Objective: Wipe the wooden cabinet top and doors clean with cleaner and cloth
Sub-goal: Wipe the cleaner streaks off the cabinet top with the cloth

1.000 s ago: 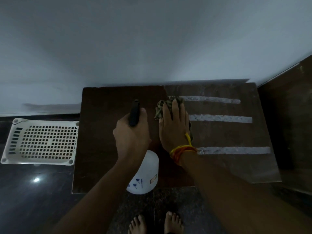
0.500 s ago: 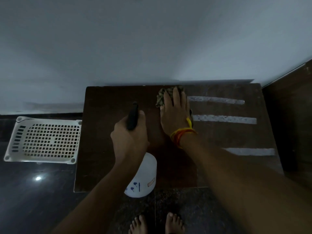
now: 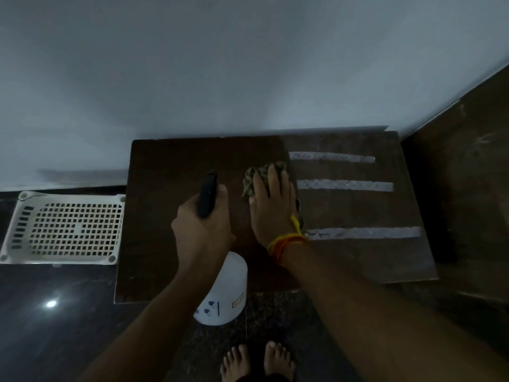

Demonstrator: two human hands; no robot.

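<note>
The dark wooden cabinet top [image 3: 165, 230] lies below me against the pale wall. Its right half carries three pale streaks [image 3: 344, 185] of cleaner. My right hand [image 3: 272, 208] lies flat with straight fingers on a patterned green cloth [image 3: 252, 179], pressing it onto the top just left of the streaks. My left hand [image 3: 203, 230] grips the black trigger head of a white spray bottle [image 3: 225, 293] held over the cabinet's front edge, nozzle pointing toward the wall.
A white perforated plastic basket [image 3: 66, 230] stands on the dark floor left of the cabinet. A dark wooden surface [image 3: 468, 188] rises on the right. My bare feet [image 3: 259, 359] stand on the speckled floor in front.
My right hand first pushed the cloth toward the wall, then drew it back toward me. The left hand with the bottle stayed in place.
</note>
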